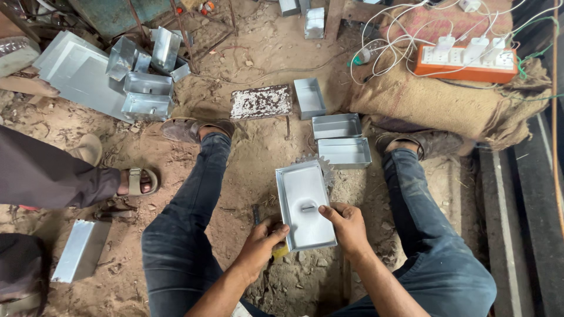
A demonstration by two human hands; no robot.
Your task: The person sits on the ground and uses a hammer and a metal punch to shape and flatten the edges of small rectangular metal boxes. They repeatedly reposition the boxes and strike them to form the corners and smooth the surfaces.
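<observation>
Sitting on the sandy workshop floor (258, 152) w/ legs spread, the person steadies a shallow rectangular box of grey sheet metal (304, 205) between the knees, open side up, so both hands can reach it. The right hand (348, 226) presses on the box's near right rim, thumb pointing in toward a small slot near the middle of the bottom, pinning the box flat; it looks like pressing more than gripping. The left hand (260, 243) is curled shut round a tool w/ a yellow handle (279, 249), held just beside the box's near left corner; a dark shaft sticks up from the fist, tip too small to identify. The box itself holds nothing. A toothed metal wheel (324, 164) peeks out under its far end, prob. acting as a rest, though I can't tell for sure. Just beyond lie two more open grey metal boxes (341, 141), side by side, also empty, and a third stands near a speckled flat plate (260, 101). A heap of similar folded metal boxes (144, 82) lies far left on flat sheets. A burlap sack (446, 103) at the right carries an orange power strip with white plugs (467, 58), keeping it off the dirt. Another person's sandalled foot (138, 181) sits at the left.
</observation>
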